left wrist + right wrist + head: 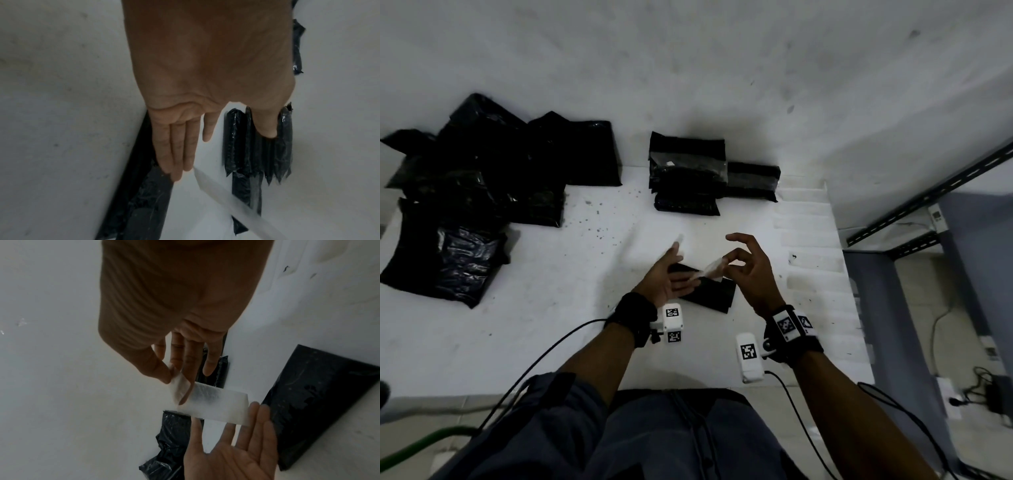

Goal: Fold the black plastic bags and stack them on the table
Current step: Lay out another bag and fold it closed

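the right hand [748, 270] pinches one end of a white strip [213, 404] between thumb and fingers. the left hand [667, 279] lies flat and relaxed, palm up, fingers at the strip's other end. a folded bag [710, 291] lies on the table [551, 308] under both hands. the stack [685, 174] sits beyond, near the far edge; loose bags [472, 192] spread left. bare tabletop lies between them.
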